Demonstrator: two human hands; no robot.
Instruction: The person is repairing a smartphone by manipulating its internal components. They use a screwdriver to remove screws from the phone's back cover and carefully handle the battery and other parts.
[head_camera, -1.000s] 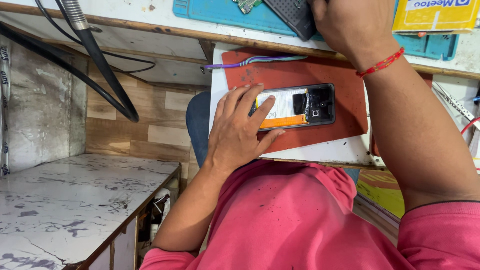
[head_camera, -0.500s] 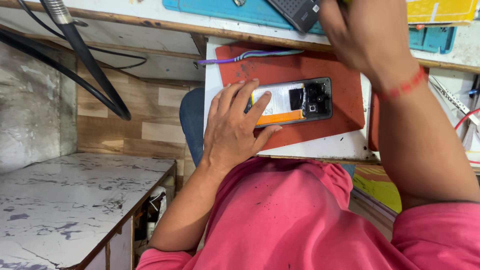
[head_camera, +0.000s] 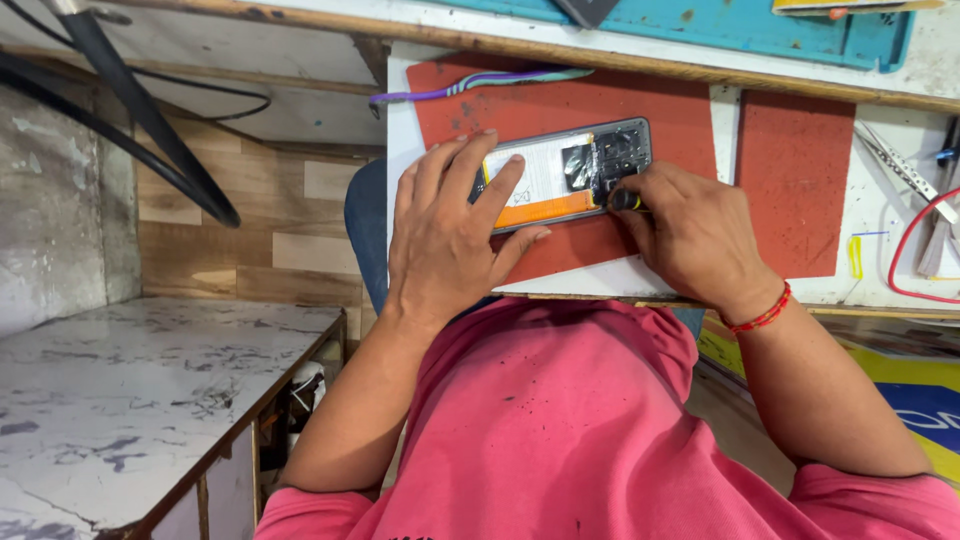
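On red rubbery mat (head_camera: 660, 120), opened phone (head_camera: 560, 172) lies flat, back cover off, pale battery with orange strip and dark circuit parts exposed. Left hand (head_camera: 445, 235) spread flat, fingers splayed, pressing phone's near end down. Right hand (head_camera: 695, 232) curled tight round small dark screwdriver (head_camera: 627, 200), tip at phone's lower corner. Striped toothbrush (head_camera: 480, 85) lies along mat's far edge. Teal tray (head_camera: 800, 30) beyond.

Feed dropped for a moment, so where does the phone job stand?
Done: the phone lies with its back cover off, battery and board exposed, on the red mat. In hand: the left hand steadies it while the right hand holds a small screwdriver at the board's edge. Left: the board and battery are in place; no loose screws visible.
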